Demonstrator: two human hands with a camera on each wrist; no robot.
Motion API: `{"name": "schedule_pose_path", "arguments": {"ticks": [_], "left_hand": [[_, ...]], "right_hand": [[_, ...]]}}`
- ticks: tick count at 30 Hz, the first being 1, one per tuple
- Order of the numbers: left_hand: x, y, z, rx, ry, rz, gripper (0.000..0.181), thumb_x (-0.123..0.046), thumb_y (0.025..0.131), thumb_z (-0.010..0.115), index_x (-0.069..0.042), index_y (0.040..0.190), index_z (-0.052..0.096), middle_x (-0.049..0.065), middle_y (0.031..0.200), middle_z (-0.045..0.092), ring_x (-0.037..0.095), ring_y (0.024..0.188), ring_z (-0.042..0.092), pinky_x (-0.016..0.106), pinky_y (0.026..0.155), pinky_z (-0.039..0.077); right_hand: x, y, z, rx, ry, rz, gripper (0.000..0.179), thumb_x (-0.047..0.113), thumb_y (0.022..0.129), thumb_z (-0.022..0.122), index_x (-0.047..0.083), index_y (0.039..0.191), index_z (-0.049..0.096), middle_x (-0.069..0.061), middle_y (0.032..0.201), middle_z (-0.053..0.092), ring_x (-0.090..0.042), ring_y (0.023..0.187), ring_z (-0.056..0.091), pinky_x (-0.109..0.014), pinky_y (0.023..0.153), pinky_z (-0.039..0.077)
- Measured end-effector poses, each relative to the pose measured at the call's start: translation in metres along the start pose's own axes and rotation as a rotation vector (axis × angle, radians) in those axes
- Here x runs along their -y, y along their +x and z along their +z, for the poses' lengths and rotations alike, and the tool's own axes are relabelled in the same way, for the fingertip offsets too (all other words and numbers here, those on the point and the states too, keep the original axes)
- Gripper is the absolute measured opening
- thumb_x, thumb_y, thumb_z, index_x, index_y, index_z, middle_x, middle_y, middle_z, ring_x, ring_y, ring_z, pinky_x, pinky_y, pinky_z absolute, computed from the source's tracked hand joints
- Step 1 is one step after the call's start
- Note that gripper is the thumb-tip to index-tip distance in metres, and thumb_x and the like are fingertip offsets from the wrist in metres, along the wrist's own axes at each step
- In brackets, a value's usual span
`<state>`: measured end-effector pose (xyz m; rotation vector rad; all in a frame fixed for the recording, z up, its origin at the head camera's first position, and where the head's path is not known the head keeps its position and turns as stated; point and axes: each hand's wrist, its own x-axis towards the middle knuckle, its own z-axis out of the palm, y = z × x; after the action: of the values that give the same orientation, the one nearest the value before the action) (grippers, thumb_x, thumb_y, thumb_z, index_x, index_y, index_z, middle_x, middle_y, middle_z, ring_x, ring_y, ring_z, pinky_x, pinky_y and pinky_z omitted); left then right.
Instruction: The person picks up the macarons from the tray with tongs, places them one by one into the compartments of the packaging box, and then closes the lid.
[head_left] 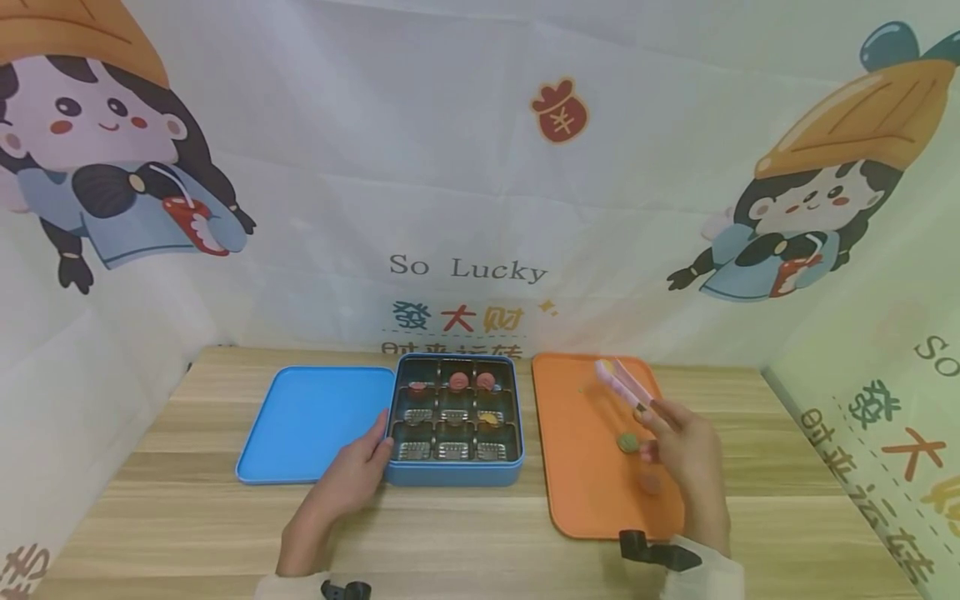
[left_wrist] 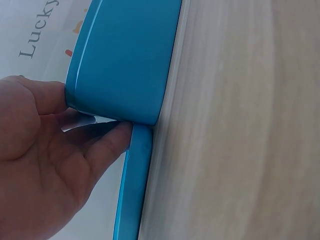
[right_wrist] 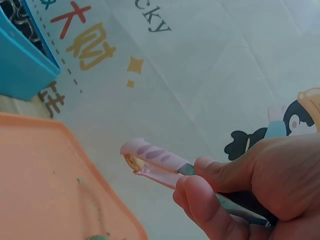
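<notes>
My right hand point(head_left: 686, 446) grips a pair of pink-tipped tongs point(right_wrist: 159, 155) above the orange tray point(head_left: 573, 492). Pinched between the tong tips is a small yellow piece point(right_wrist: 133, 162), its kind not clear. At the left side of a blue compartment box point(head_left: 453, 475), my left hand point(head_left: 356, 471) holds the wall, thumb near the rim and the other fingers lower beside the lid. Inside the box are round reddish pieces point(head_left: 458, 382) in the back row and a yellow piece point(head_left: 490, 419) in the middle row at right.
A flat blue lid point(head_left: 322, 421) lies left of the box, against it. On the orange tray are a green round piece point(head_left: 627, 442) and a reddish one point(head_left: 649, 482) near the right hand. A printed cloth point(head_left: 465, 183) hangs behind the wooden table point(head_left: 480, 550).
</notes>
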<state>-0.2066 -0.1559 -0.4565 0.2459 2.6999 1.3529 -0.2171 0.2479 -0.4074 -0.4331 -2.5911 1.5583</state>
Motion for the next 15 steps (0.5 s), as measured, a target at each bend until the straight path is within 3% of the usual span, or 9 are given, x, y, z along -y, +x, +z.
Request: {"name": "schedule_pose_path", "arguments": {"ticks": [9,15], "left_hand": [[0.001,0.001,0.001,0.003,0.001,-0.017,0.055,-0.017,0.108,0.032,0.009,0.154,0.014,0.026,0.159,0.020,0.040,0.147,0.021,0.055,0.118,0.025],[0.002,0.002,0.001,0.002,0.000,-0.018,0.055,-0.017,0.109,0.031,0.008,0.154,0.013,0.026,0.159,0.020,0.040,0.147,0.021,0.055,0.118,0.025]], "right_hand": [[0.016,-0.009,0.007,0.068,0.098,-0.070,0.046,0.012,0.098,0.063,-0.002,0.140,0.052,-0.013,0.101,0.069,-0.008,0.058,0.066,-0.023,0.060,0.060],[0.026,-0.010,0.017,0.096,0.081,-0.145,0.040,0.004,0.095,0.064,-0.005,0.134,0.057,-0.010,0.087,0.065,-0.009,0.055,0.063,-0.023,0.055,0.059]]}}
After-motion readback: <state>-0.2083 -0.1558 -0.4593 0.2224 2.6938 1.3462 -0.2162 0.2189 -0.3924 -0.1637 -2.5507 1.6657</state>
